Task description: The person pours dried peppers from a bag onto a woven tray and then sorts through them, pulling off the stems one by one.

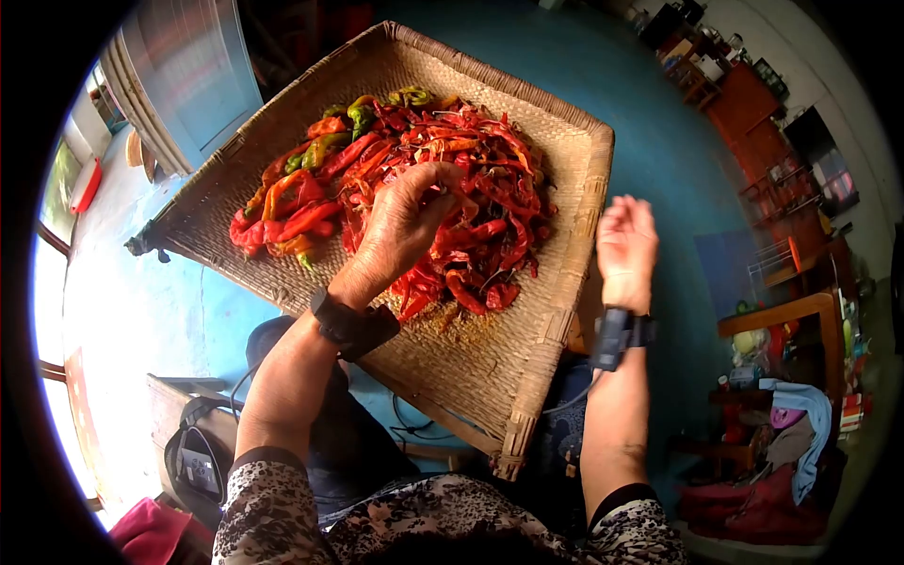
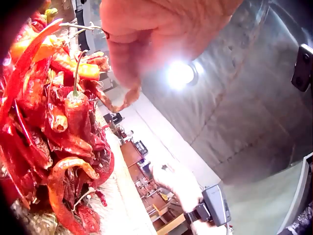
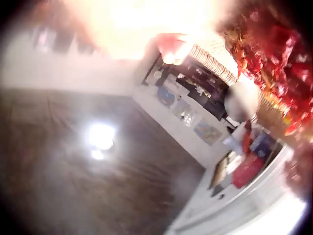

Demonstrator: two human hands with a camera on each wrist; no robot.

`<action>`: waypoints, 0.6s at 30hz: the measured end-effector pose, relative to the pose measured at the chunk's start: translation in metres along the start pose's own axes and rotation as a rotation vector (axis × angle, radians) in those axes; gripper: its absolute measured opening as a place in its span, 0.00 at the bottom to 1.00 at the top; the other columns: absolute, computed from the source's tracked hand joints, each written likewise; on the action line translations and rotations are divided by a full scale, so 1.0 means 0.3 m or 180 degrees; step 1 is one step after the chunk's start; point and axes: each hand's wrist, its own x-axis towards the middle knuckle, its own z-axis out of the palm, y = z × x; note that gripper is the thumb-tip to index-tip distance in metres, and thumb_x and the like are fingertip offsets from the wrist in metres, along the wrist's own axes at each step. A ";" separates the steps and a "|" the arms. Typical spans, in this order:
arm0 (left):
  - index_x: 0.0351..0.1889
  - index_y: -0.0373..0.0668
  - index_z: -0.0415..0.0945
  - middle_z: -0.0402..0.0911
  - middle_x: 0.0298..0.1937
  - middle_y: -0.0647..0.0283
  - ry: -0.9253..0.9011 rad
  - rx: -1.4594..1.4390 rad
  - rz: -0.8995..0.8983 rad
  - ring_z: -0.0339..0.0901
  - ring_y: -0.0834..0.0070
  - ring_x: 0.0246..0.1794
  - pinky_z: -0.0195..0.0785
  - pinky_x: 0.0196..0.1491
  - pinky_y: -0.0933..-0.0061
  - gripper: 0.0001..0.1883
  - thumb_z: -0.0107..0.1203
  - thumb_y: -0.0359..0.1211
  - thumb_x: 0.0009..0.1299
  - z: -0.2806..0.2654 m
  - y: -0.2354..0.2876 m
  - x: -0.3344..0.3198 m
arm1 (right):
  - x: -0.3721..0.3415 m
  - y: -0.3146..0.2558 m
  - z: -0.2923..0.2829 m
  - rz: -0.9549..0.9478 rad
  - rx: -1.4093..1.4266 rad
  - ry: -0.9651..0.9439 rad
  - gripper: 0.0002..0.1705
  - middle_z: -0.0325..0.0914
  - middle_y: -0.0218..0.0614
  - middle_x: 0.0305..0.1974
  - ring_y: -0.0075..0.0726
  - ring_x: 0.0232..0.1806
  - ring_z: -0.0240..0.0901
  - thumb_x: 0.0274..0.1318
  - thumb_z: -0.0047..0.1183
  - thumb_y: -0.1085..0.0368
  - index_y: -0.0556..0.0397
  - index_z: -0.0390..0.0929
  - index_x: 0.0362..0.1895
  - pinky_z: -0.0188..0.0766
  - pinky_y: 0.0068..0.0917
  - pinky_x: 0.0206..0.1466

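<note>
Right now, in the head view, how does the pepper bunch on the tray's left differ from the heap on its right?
Color: the left bunch mixes red, orange and green; the right heap is mostly red.
Size: the left bunch is smaller; the right heap spreads wider.
Texture: peppers in the left bunch look plumper; those in the right heap look more shriveled.
Shared: both lie in the same woven tray.

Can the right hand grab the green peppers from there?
Probably not straight across: the right hand is off beside the basket, and the left hand is over the red peppers, partly blocking the way to the green peppers.
</note>
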 end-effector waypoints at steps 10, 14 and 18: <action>0.46 0.35 0.73 0.79 0.40 0.57 -0.0175 -0.0053 0.0082 0.81 0.71 0.40 0.77 0.43 0.71 0.11 0.50 0.19 0.67 0.024 -0.003 -0.023 | -0.252 0.253 0.219 -0.0542 -0.4278 -0.2502 0.09 0.77 0.42 0.24 0.33 0.24 0.73 0.56 0.56 0.65 0.60 0.76 0.32 0.68 0.29 0.29; 0.46 0.38 0.74 0.79 0.39 0.62 -0.0044 0.0405 0.0156 0.79 0.75 0.41 0.74 0.44 0.73 0.09 0.50 0.22 0.69 0.008 0.026 -0.019 | -0.202 0.229 0.197 -0.0574 -0.4153 -0.2474 0.10 0.76 0.33 0.22 0.25 0.21 0.70 0.57 0.56 0.62 0.57 0.77 0.32 0.65 0.24 0.24; 0.43 0.39 0.74 0.78 0.38 0.55 -0.0088 0.1346 0.0893 0.80 0.60 0.35 0.75 0.37 0.64 0.08 0.52 0.24 0.66 -0.015 -0.041 -0.004 | -0.140 0.081 0.181 -0.0275 -0.2829 -0.1132 0.09 0.74 0.26 0.25 0.15 0.21 0.66 0.60 0.54 0.60 0.51 0.76 0.34 0.64 0.16 0.22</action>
